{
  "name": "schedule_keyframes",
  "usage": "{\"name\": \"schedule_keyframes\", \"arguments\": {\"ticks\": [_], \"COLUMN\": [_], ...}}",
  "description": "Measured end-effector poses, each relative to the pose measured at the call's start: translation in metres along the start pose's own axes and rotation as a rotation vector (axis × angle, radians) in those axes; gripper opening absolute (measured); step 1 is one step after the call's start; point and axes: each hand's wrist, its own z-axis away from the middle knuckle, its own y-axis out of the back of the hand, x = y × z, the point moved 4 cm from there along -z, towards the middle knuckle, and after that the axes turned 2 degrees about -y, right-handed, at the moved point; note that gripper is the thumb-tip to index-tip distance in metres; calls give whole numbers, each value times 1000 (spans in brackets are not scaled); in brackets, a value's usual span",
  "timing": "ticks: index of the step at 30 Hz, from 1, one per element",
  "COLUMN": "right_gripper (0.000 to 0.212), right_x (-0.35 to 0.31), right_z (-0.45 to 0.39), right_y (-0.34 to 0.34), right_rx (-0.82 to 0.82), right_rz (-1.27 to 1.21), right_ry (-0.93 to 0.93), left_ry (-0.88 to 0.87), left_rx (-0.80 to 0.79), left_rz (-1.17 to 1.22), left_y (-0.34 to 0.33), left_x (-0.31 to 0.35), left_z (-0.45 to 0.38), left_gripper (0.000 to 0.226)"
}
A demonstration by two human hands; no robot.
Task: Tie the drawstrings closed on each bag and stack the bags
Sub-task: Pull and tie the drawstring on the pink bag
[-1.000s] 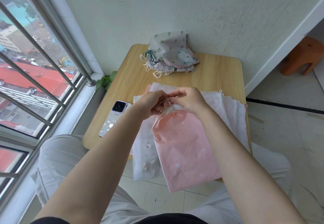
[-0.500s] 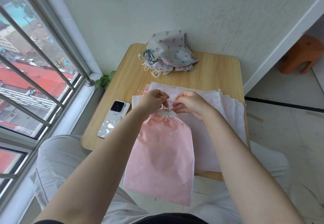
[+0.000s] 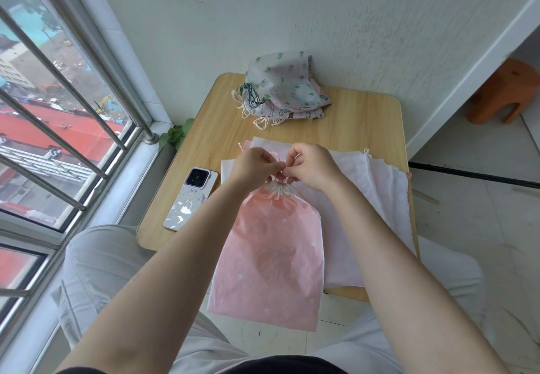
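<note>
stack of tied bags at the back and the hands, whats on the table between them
In the head view, only bare wooden table separates the tied stack from the far edge of the flat bags beneath the hands.

A home balcony nook: barred window (image 3: 73,128) (rooftops below), small wooden table (image 3: 365,128).

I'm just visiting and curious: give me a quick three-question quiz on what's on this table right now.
1. True or false: the phone lies on the window side of the pink bag.
2. What are the left hand and right hand both pinching? A) the phone B) the drawstrings at the pink bag's gathered neck C) the stool
3. Fill in: the pile of tied bags sits at the table's far edge, next to the ____.

Key: 1 true; 2 B; 3 wall.
</note>
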Motion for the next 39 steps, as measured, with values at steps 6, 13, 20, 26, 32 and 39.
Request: {"name": "schedule_keyframes", "arguments": {"ticks": [6, 13, 20, 26, 32, 39], "right_gripper": [20, 12, 22, 16, 20, 24], "right_x": [-1, -6, -4, 0, 12, 19], "right_z": [-1, 0, -2, -5, -4, -5], "right_y": [-1, -4, -6, -4, -2, -6], "right_rx": [74, 86, 8, -25, -155, -223], "right_rz": [156, 283, 438, 263, -201, -488], "right_ry": [34, 111, 153, 109, -116, -249], "left_ry": [107, 104, 8, -6, -53, -202], "left_rx": [-89, -17, 25, 21, 10, 175], "left_rz": [3, -88, -94, -76, -55, -123], "left_y": [8, 10, 6, 6, 7, 2], "left_x": [10, 13, 13, 9, 9, 10], "left_z": [9, 8, 9, 8, 8, 12], "left_gripper": [7, 16, 8, 9, 11, 20]}}
